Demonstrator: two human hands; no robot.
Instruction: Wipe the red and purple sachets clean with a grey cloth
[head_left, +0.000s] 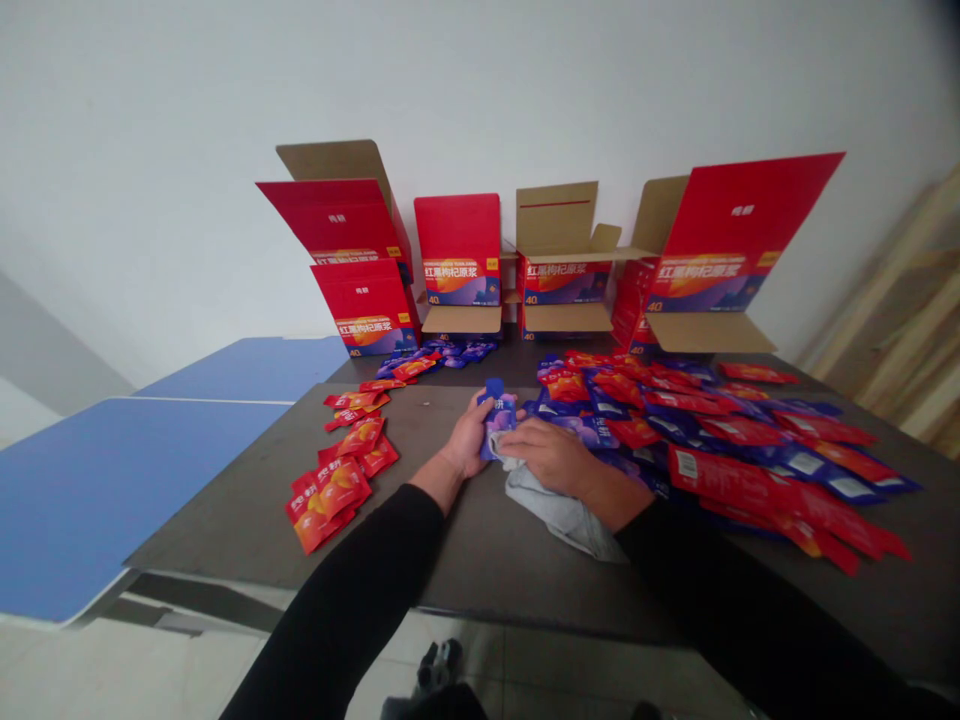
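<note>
Above the middle of the dark table, my left hand [468, 440] is closed round a purple-blue pouch [501, 410], which stands upright with its top end free. My right hand [551, 458] grips a light grey cloth [559, 510] and presses part of it against the pouch's lower front. The rest of the cloth hangs down onto the table. Just right of my right hand spreads a large heap of red and blue pouches [697, 420]. On the left lie red pouches [330, 495] in a loose row, and blue ones [457, 354] are bunched behind.
Open red cartons stand along the back of the dark table [247, 510]: a stacked pair at left [367, 310], two in the middle [457, 250] [566, 280], and one at right [709, 270]. A blue table [67, 490] adjoins on the left. A white wall rises behind.
</note>
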